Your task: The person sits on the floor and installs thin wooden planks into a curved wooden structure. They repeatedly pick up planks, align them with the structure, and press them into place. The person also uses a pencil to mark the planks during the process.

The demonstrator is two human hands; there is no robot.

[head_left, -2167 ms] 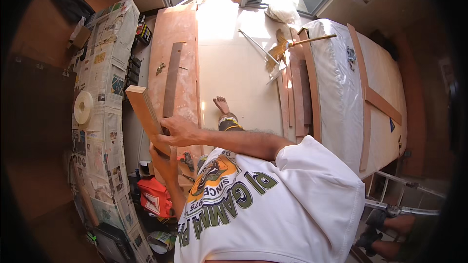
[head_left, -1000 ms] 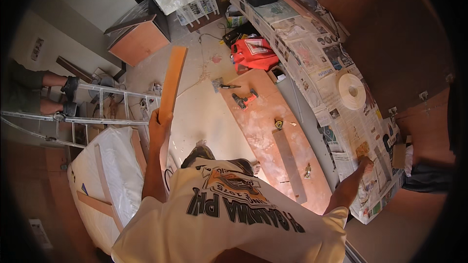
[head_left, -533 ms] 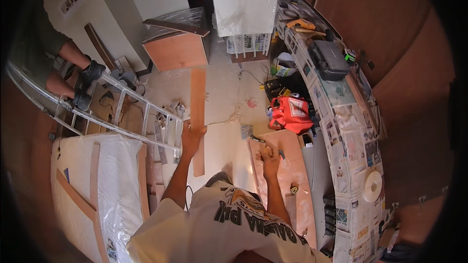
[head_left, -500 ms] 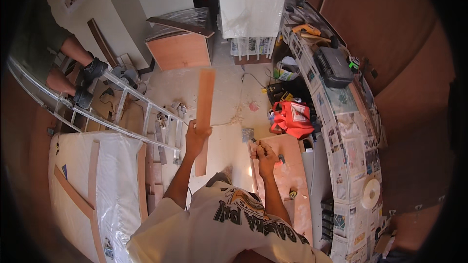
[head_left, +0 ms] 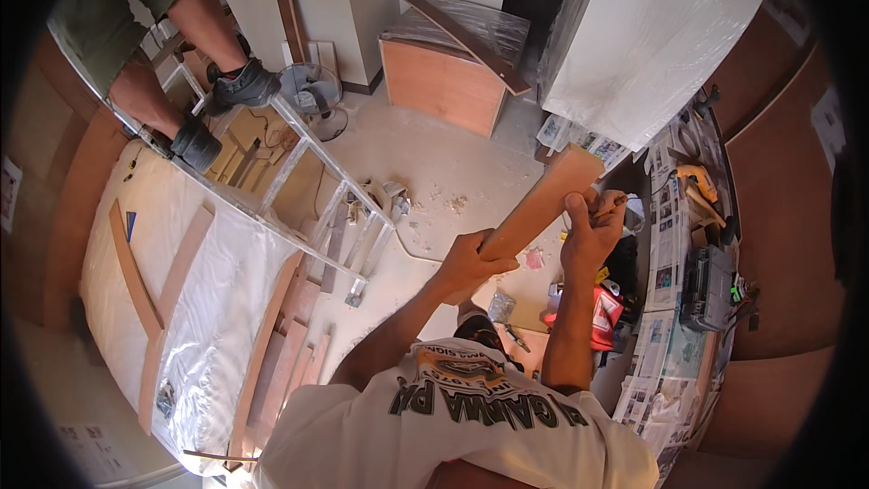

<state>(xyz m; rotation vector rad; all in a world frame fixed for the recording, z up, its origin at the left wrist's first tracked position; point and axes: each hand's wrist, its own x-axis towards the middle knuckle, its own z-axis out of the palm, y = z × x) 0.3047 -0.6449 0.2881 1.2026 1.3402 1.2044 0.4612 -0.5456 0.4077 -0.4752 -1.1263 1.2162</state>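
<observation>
My left hand (head_left: 472, 258) is wrapped around the lower part of a flat reddish-brown wooden board (head_left: 536, 208), which slants up and away to the right in front of my chest. Beside the board's far end is my right hand (head_left: 591, 228), with its thumb up against the edge. Its fingers are pinched on something small that I cannot make out.
At the left, a person's shoes (head_left: 249, 86) rest on an aluminium ladder (head_left: 308, 147). Plastic sheeting (head_left: 217, 308) with wooden strips lies nearer. A wooden cabinet (head_left: 434, 86) stands ahead. On the right are a red bag (head_left: 605, 319) and a newspaper-covered bench (head_left: 659, 249) with a black case (head_left: 706, 288).
The board has swung from upright to a slant toward the right. My right hand has risen from above the low wooden surface to the board's far end. My view has turned left.
</observation>
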